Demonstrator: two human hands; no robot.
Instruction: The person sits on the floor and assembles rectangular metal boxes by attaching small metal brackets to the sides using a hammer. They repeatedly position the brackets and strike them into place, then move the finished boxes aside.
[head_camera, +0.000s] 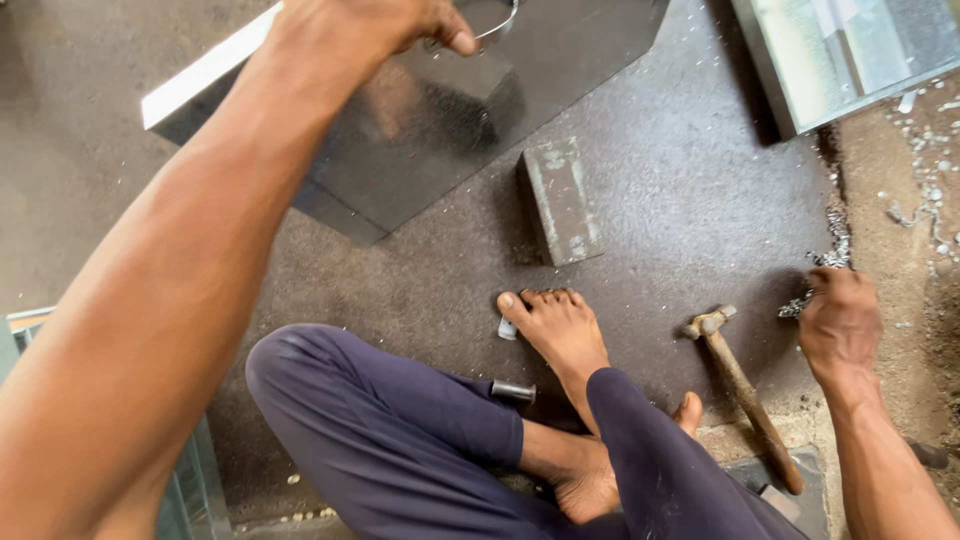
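My left hand (385, 25) reaches forward at the top of the view, fingers curled on a thin metal wire ring (497, 25) above a shiny sheet-metal box (420, 130). My right hand (838, 322) rests on the dark floor mat at the right, fingers down among small metal scraps (815, 290); whether it grips any is hidden. A hammer (740, 385) with a wooden handle lies just left of that hand. A grey rectangular metal block (560, 200) lies on the mat ahead of my bare foot (555, 325).
I sit cross-legged in dark blue trousers (400, 420). A short metal cylinder (513, 391) lies by my leg. Another sheet-metal piece (850, 50) is at the top right, with shavings (925, 160) scattered on the dirt. A metal edge (195, 490) stands at the lower left.
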